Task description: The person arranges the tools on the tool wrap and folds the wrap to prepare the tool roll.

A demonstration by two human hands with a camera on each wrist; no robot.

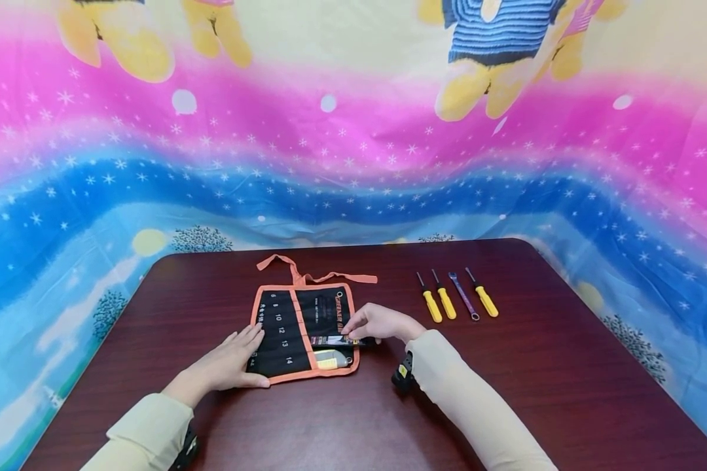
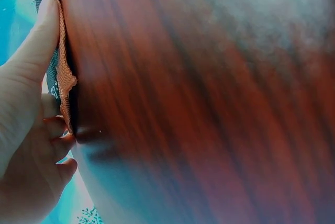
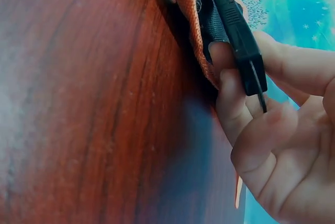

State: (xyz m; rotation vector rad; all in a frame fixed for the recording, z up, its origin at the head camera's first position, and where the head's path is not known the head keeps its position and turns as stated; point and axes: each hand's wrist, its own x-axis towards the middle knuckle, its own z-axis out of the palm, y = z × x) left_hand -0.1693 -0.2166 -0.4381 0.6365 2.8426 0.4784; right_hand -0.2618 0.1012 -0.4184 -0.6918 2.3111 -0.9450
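Note:
A black fabric tool pouch [image 1: 277,333] with orange trim lies unrolled on the table. My left hand [image 1: 233,358] rests on its left edge, fingers extended and thumb along the lower trim; the orange edge passes beside that thumb [image 2: 39,41] in the left wrist view. My right hand [image 1: 383,325] pinches a flat black case [image 1: 332,340] with a printed label, lying across the pouch's right section. In the right wrist view the black case [image 3: 241,41] sits between the fingers, a thin dark strip protruding from its end. Below it, a grey tool with a yellow label [image 1: 330,359] lies in a pocket.
Right of the pouch lie several tools: yellow-handled screwdrivers [image 1: 430,306] and a wrench [image 1: 464,296]. Orange tie straps [image 1: 297,277] stretch from the pouch's top. A patterned cloth [image 1: 342,163] hangs behind the dark wooden table [image 1: 330,425].

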